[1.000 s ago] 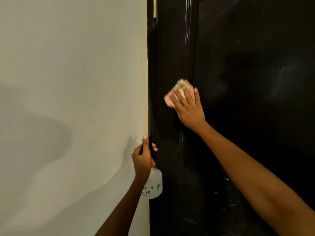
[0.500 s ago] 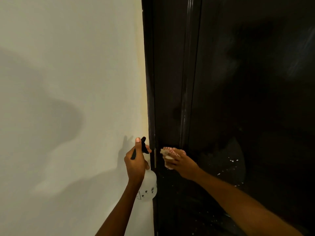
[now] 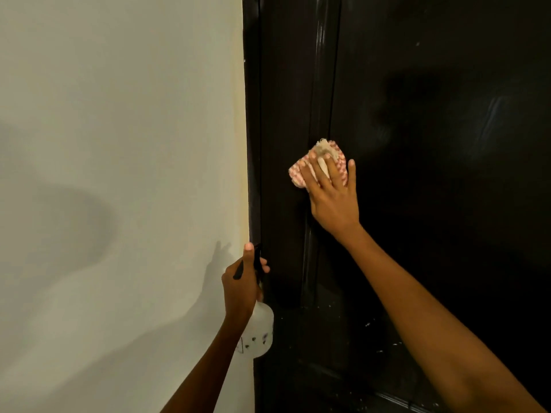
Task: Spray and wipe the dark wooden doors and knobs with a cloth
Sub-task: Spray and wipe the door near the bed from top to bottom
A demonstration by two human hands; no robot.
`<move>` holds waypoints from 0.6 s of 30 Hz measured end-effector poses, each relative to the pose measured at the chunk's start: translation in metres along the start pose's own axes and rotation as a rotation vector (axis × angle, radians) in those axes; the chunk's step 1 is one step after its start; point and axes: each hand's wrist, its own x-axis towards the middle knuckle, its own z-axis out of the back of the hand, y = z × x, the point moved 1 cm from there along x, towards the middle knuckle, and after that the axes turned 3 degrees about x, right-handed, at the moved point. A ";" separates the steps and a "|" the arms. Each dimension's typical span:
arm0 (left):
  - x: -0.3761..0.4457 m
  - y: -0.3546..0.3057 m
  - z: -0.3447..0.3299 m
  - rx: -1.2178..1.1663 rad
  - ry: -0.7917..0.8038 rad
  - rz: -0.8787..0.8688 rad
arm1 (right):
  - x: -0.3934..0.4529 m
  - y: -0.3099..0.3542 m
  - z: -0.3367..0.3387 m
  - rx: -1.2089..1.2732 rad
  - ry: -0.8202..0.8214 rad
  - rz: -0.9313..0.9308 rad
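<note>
A dark wooden door (image 3: pixel 432 144) fills the right half of the head view, with a raised vertical moulding left of its panel. My right hand (image 3: pixel 332 198) presses a folded pink-and-white checked cloth (image 3: pixel 322 162) flat against the door at the moulding's edge. My left hand (image 3: pixel 241 284) grips the neck of a translucent white spray bottle (image 3: pixel 262 332) with a black trigger, held low beside the door frame. No knob is in view.
A plain pale wall (image 3: pixel 119 174) takes up the left half, meeting the dark door frame (image 3: pixel 253 144). White specks dot the lower door panel (image 3: pixel 372 332). Shadows of my arms fall on the wall.
My right hand with the cloth went down the moulding to bottle height, then came back up to mid-door. My left hand kept the spray bottle in about the same place.
</note>
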 end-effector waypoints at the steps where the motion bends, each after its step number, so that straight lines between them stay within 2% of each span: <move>1: 0.003 -0.004 -0.003 -0.013 0.019 0.021 | -0.010 0.003 -0.002 0.004 -0.006 -0.011; 4: 0.007 -0.015 -0.008 0.001 0.013 0.037 | -0.077 0.016 -0.021 0.042 0.080 0.072; 8: 0.008 -0.030 -0.014 0.036 0.069 0.068 | -0.174 0.024 -0.038 -0.026 0.468 0.426; 10: 0.005 -0.033 -0.016 0.044 0.121 0.108 | -0.184 0.022 -0.037 -0.086 0.570 0.530; 13: -0.004 -0.033 -0.013 0.062 0.099 0.044 | -0.164 0.017 -0.027 -0.128 0.551 0.549; 16: -0.007 -0.041 -0.015 0.042 0.126 0.024 | -0.113 0.004 -0.008 -0.129 0.449 0.361; 18: -0.004 -0.051 -0.017 0.027 0.137 0.013 | -0.067 -0.010 0.008 -0.129 0.360 0.319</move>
